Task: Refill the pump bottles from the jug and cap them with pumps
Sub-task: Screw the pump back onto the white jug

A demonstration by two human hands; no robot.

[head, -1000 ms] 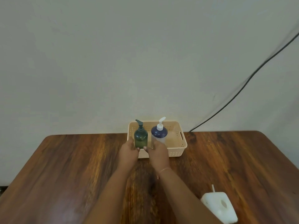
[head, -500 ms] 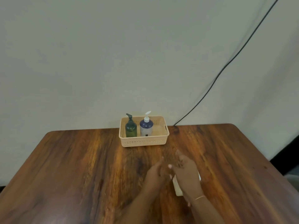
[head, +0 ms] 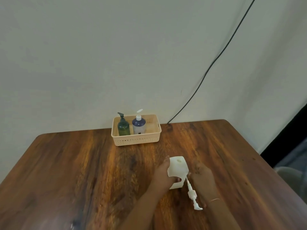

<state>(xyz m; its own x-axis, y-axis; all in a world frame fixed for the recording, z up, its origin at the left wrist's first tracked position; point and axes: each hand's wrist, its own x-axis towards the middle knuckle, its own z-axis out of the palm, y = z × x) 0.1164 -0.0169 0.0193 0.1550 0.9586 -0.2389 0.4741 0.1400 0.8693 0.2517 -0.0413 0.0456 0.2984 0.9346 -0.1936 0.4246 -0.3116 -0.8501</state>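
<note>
White jug sits right of centre on the wooden table, nearer the person than the basket. The round opening in its top is uncovered. A second ago it lay at the near right edge, away from both hands, which were at the basket on the two bottles. Half a second ago the hands had come back over the jug.

The left hand grips the jug from its left side, fingers behind it and a red-nailed thumb across its front face. The right hand is just beside the jug on the right, fingers curled, and holds a white pump. The dip tube points at the jug's lower right corner and the nozzle head points back toward the wrist. The exact pinch is blurred.

The cream basket stays at the far edge against the wall. Inside it the green bottle and the blue-and-white bottle stand upright side by side, each capped with a pump and no longer touched. A black cable runs down the wall behind.
</note>
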